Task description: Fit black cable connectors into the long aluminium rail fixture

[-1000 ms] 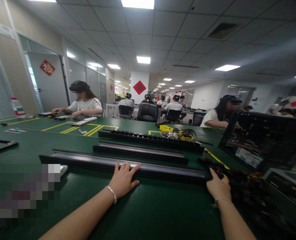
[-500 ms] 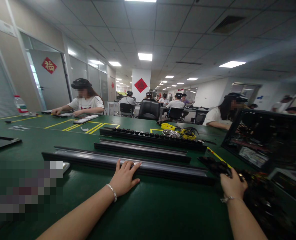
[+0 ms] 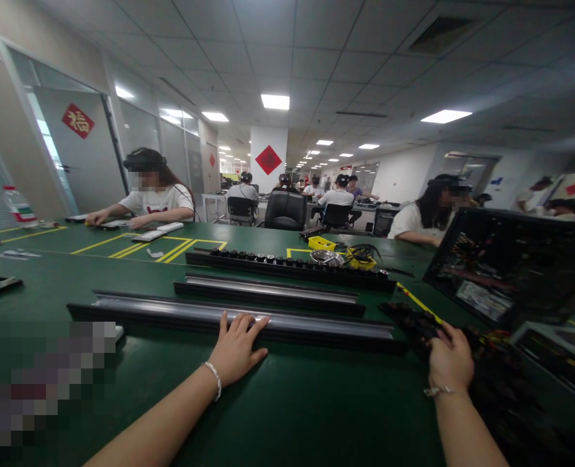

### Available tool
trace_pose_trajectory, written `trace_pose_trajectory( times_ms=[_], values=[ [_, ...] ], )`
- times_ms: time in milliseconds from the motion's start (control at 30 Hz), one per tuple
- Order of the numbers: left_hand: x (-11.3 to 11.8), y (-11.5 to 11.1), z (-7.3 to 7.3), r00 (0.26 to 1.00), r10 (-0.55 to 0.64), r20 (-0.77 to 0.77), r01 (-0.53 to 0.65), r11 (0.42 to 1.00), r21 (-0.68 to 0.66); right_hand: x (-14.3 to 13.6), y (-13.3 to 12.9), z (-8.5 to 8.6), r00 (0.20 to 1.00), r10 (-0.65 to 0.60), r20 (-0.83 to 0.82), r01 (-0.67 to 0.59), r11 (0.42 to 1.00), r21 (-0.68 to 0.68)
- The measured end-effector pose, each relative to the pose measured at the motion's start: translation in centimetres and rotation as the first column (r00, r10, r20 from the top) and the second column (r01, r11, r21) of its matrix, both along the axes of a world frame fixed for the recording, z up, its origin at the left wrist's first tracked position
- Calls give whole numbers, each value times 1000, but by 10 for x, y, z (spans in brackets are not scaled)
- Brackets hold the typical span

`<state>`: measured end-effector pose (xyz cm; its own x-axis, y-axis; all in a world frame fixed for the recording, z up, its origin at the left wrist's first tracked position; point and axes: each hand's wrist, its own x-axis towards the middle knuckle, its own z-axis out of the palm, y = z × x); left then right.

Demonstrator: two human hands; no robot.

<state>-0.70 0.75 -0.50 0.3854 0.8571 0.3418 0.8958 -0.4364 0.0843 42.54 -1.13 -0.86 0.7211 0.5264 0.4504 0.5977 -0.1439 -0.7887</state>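
Note:
My left hand lies with spread fingers over the near edge of a long black channel rail, which has a shiny grey inside. Behind it lies a shorter black rail with a similar shiny strip. Farther back, a third black rail carries a row of small black parts. My right hand is at a heap of dark parts to the right. Its fingers are curled together, and what they hold is too dark to make out.
An open computer case stands at the right, with a grey metal box before it. Yellow trays, a round metal dish and cables lie at the back. Co-workers sit across the green table. A bottle stands far left.
The view has shifted slightly, so most things appear a little farther left. My left hand stays on the rail; my right hand's fingers have shifted slightly at the dark heap.

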Motion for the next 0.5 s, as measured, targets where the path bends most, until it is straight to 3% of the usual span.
trace_pose_trajectory(
  times_ms=[100,267,367,500],
  values=[
    [3,4,1,1000,14,5,-14,1000,-2,-21,-7,15,1000,-15,0,15,999,-42],
    [12,17,2,999,50,17,-49,998,-34,-62,-10,34,957,80,278,-59,995,-85],
    [16,25,2,998,56,34,-54,998,-44,-85,3,40,902,181,392,-164,983,-78],
    [19,36,1,996,50,71,-47,998,-39,-111,41,53,781,354,515,-306,935,-178]
  ],
)
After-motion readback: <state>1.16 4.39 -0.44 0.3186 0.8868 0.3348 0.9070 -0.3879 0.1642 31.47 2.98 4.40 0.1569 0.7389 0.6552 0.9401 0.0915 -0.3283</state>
